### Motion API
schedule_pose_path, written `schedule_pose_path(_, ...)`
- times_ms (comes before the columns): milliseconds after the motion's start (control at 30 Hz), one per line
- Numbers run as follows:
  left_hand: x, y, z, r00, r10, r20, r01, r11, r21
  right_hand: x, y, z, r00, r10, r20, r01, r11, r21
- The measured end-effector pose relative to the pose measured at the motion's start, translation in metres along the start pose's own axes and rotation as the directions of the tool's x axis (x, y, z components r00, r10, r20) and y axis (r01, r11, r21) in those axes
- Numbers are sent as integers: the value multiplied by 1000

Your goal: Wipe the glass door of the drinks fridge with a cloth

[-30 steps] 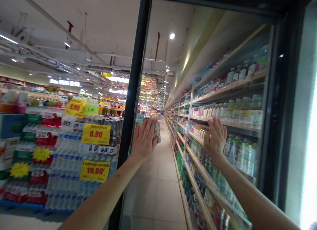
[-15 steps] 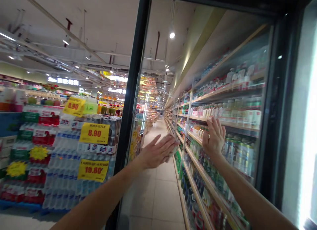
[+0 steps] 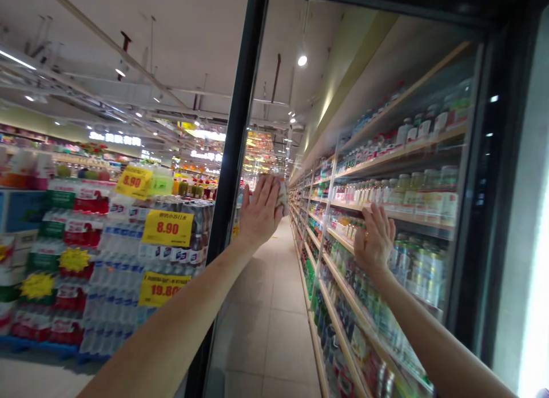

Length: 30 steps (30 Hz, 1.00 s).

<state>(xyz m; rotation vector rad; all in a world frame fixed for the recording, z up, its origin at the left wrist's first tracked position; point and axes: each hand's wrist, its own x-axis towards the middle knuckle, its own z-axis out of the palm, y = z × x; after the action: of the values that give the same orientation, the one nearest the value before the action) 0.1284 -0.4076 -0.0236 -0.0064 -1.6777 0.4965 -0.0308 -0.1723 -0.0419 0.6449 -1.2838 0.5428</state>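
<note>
A glass door (image 3: 237, 152) with a black frame stands open in front of me. Against its pane my left hand (image 3: 259, 212) lies flat with a pale, crumpled cloth (image 3: 283, 197) under the palm, showing along the right side of the fingers. My right hand (image 3: 376, 241) rests on or very close to the same pane, farther right, fingers stretched out and nothing visible in it. Through or reflected in the glass, shelves of bottles (image 3: 412, 189) appear behind that hand.
Stacked packs of bottled drinks (image 3: 114, 272) with yellow price signs (image 3: 167, 227) stand to the left of the door. A tiled floor (image 3: 285, 323) shows in the glass. At the right edge is a bright white light strip (image 3: 534, 272).
My left hand has moved up and to the left across the glass with the cloth, its fingers now pointing upward. The right hand stays almost in place; the view has shifted slightly.
</note>
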Motion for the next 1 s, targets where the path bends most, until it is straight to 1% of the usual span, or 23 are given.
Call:
schedule_pose_path(33,3,1,1,997,-77,-7,77,997,9,0,0,0,1000,-1,-7,1,1000,5)
schedule_pose_path(67,4,5,1,998,-68,-1,68,998,7,0,0,0,1000,-1,-12,1,1000,10)
schedule_pose_path(100,3,11,2,999,31,20,-31,1000,-6,0,0,0,1000,2,-12,-1,1000,12)
schedule_pose_path(133,1,18,3,981,189,48,-187,982,-32,1,-1,0,1000,3,-7,-3,1000,13)
schedule_pose_path(200,-3,31,4,867,490,94,-481,871,-102,1,0,0,1000,5,5,-5,1000,8)
schedule_pose_path(233,-2,34,4,822,560,104,-547,827,-127,1,0,0,1000,5,11,-5,1000,4)
schedule_pose_path(267,0,36,4,818,565,109,-551,823,-138,1,0,0,1000,6,16,-6,1000,1)
schedule_pose_path(300,5,36,4,852,512,111,-498,857,-132,1,0,0,1000,8,15,-8,1000,-2)
schedule_pose_path(367,17,33,4,953,285,99,-277,957,-90,1,-1,-1,1000,11,4,-11,1000,-4)
schedule_pose_path(433,23,35,5,991,114,75,-109,992,-59,2,-1,-1,1000,5,-10,-5,1000,3)
schedule_pose_path(467,23,39,6,988,133,75,-129,990,-64,2,-1,-1,1000,0,-16,0,1000,8)
schedule_pose_path(500,21,44,7,971,226,79,-219,972,-84,2,-1,-1,1000,-3,-18,4,1000,11)
schedule_pose_path(567,17,53,8,877,473,88,-458,877,-146,2,0,-2,1000,-4,-14,4,1000,21)
schedule_pose_path(600,16,56,9,834,544,91,-525,834,-169,1,0,-2,1000,-1,-11,1,1000,26)
schedule_pose_path(633,18,57,9,828,553,95,-532,828,-179,1,1,-2,1000,0,-8,0,1000,31)
schedule_pose_path(667,22,56,8,860,501,99,-481,860,-173,1,1,-2,1000,2,-6,-1,999,37)
schedule_pose_path(733,31,51,7,960,263,100,-250,960,-129,1,1,-2,1000,12,-5,-12,999,44)
schedule_pose_path(800,36,49,7,995,65,82,-57,994,-92,1,0,-2,1000,23,-2,-23,999,46)
schedule_pose_path(833,35,49,7,994,80,77,-72,993,-95,1,0,-2,1000,27,2,-27,998,48)
schedule_pose_path(867,33,50,8,981,179,75,-170,979,-112,1,0,-2,1000,28,3,-28,998,50)
schedule_pose_path(933,26,51,10,887,456,68,-442,883,-159,1,0,-2,1000,18,-1,-17,998,54)
schedule_pose_path(967,24,49,10,847,528,63,-512,842,-170,1,0,-2,1000,14,-3,-14,998,53)
schedule_pose_path(1000,24,47,10,849,524,62,-509,844,-167,1,0,-2,1000,14,-4,-14,999,52)
